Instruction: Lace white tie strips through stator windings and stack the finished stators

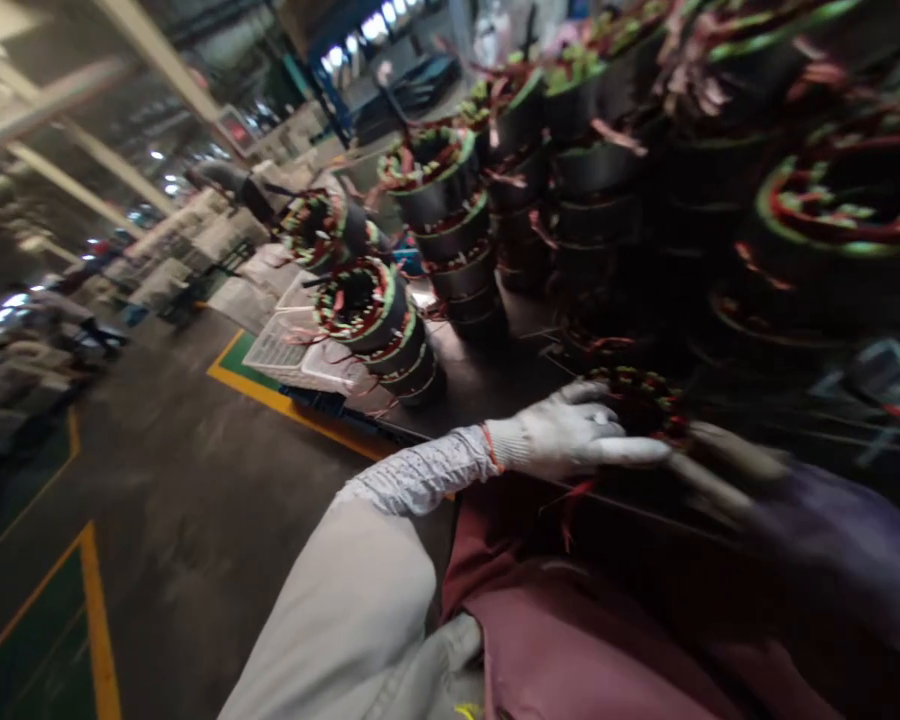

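A motor stator [637, 385] with red windings and greenish slot ends sits low in front of my body, partly in shadow. My left hand [581, 435], in a white knit glove, is on its left near side. Some of its fingers bend at the rim, while one long finger lies across the near side. From the right, my right hand [727, 465], also gloved, reaches to the stator's other side. Motion smears its fingers, so its hold is unclear. Red lead wires [570, 510] hang below my left hand.
Stacked stators [457, 255] stand close beyond my hands, with a shorter stack [390, 335] at the left and a large stator [847, 210] at the right. White plastic crates [300, 345] lie past the dark table's edge. A person [75, 315] is far left.
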The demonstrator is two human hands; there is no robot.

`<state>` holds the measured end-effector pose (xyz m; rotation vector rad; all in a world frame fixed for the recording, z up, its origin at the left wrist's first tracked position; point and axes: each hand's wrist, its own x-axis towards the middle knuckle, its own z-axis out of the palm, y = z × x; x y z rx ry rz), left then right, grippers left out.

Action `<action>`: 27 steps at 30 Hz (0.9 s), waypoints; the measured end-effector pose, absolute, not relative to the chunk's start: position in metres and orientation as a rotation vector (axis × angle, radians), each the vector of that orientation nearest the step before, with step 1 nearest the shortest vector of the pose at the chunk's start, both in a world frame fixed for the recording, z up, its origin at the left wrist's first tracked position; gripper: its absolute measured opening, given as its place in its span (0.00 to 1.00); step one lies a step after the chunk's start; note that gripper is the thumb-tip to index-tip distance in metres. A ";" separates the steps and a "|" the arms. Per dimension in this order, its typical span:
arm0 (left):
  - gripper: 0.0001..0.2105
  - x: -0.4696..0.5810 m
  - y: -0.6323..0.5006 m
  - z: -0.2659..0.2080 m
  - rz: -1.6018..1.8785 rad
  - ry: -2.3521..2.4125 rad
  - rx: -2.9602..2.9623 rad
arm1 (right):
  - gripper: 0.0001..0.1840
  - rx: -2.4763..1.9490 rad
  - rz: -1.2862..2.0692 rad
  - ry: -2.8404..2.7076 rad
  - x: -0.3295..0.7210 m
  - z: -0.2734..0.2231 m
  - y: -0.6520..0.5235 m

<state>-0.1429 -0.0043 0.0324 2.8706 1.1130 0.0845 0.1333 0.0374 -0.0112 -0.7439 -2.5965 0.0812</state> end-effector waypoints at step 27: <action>0.12 -0.075 -0.088 0.044 0.507 1.801 2.244 | 0.21 -1.165 0.196 -2.407 0.100 -0.004 0.027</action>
